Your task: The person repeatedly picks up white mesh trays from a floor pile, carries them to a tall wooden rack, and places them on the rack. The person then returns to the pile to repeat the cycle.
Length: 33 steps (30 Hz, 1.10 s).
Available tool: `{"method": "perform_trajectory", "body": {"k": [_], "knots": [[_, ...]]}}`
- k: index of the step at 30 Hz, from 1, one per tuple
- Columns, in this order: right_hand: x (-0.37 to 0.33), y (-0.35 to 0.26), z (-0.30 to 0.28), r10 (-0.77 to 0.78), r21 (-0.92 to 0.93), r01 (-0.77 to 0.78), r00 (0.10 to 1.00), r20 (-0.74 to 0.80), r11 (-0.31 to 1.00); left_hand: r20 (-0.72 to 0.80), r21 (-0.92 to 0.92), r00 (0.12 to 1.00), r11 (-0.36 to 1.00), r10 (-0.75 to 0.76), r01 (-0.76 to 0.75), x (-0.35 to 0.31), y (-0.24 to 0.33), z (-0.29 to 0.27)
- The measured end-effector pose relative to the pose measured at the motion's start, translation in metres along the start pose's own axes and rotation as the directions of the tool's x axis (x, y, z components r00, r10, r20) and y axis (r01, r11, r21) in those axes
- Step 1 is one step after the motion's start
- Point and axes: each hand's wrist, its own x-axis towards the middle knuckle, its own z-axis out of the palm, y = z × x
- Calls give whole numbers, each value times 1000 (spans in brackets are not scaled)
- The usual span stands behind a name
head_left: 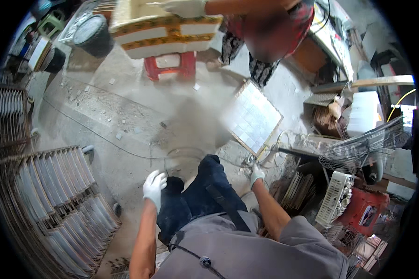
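My left hand [154,187], in a white glove, hovers beside my left knee with its fingers loosely bent and apart; nothing shows in it. My right hand [257,174], gloved too, is closed at the right of my dark trousers around a small metal tool [250,160]. Its exact kind is too small to tell, and thin hose loops lie around it. Just beyond it, a wood-edged panel of pale square tiles [256,118] slants with its near corner close to the tool. A grey blur hides the floor left of the panel.
Racks of upright panels [56,186] line the left. Ahead, a taped white foam box [165,32] rests above a red stool [171,65], with a co-worker's gloved hand [185,8] at it. A bucket [93,35], wire racks [363,149] and a white crate [335,197] stand around.
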Motion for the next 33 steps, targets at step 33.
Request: {"method": "perform_trajectory", "body": {"k": [33], "knots": [[63, -36, 23, 70, 380, 30, 967, -246, 924, 222, 835, 970, 495, 99, -241, 218, -12, 294]]}}
